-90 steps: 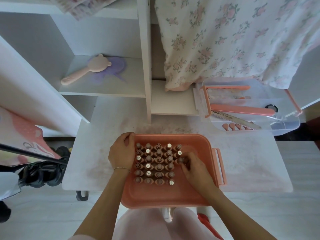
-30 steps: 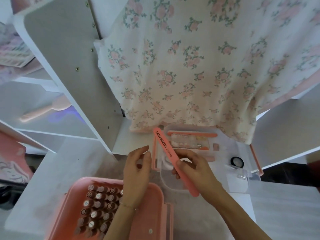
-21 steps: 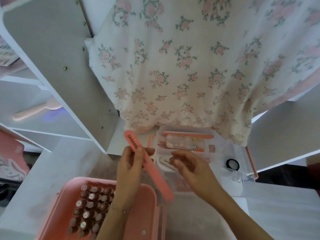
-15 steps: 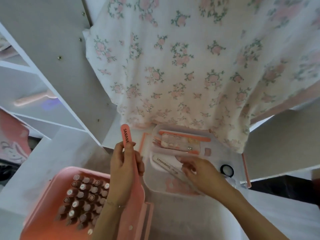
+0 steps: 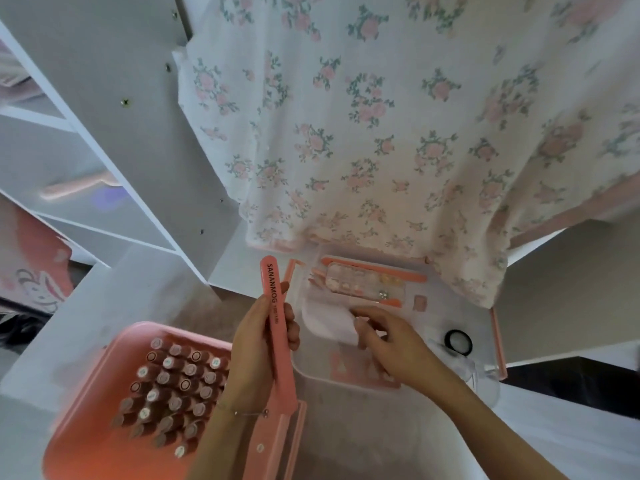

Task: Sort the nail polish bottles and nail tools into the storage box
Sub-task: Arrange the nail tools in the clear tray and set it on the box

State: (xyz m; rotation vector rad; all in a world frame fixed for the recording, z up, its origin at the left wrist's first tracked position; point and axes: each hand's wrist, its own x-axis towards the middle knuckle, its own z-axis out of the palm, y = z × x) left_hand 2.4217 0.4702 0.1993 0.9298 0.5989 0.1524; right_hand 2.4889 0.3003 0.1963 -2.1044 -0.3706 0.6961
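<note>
The pink box point(image 5: 104, 441) runs off the bottom edge, and the left hand point(image 5: 256, 355) hides its right rim. The right hand point(image 5: 391, 344) is motion-blurred; what its fingers touch can't be told.

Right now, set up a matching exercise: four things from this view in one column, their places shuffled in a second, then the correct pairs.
Things:
1. pink nail file
2. nail polish bottles
3. black ring
4. floral cloth

Places:
A. hanging above the clear tray
B. standing in the pink storage box
C. held in the left hand
D. lying at the clear tray's right end

Pairs: 1-C, 2-B, 3-D, 4-A
</note>
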